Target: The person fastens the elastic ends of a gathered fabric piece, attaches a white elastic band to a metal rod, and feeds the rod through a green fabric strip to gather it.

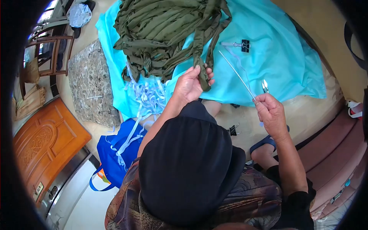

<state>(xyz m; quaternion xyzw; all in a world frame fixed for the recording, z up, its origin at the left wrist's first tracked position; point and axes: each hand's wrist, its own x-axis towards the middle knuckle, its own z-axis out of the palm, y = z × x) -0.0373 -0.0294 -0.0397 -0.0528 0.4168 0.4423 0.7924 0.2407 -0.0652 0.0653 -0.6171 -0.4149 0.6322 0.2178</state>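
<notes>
My left hand (190,83) is closed on the end of an olive-green fabric strip (199,50), which hangs down from a large pile of the same strips (157,27). In my right hand (270,111) is a thin metal rod (237,74), gripped near its lower end and pointing up and left. The metal tips of a pair of thread snips (265,86) show just above that hand; whether the hand also holds them I cannot tell. A pale narrow ribbon (242,67) runs from a black binder clip (245,45) down towards my right hand.
Turquoise cloth (268,30) lies under the pile. Tangled white-blue ribbons (145,94) spill towards a blue bag (115,153). Another binder clip (233,130) is near my leg. A patterned cushion (92,84) and wooden chair (51,55) are at left, a brownish-pink sofa (329,153) at right.
</notes>
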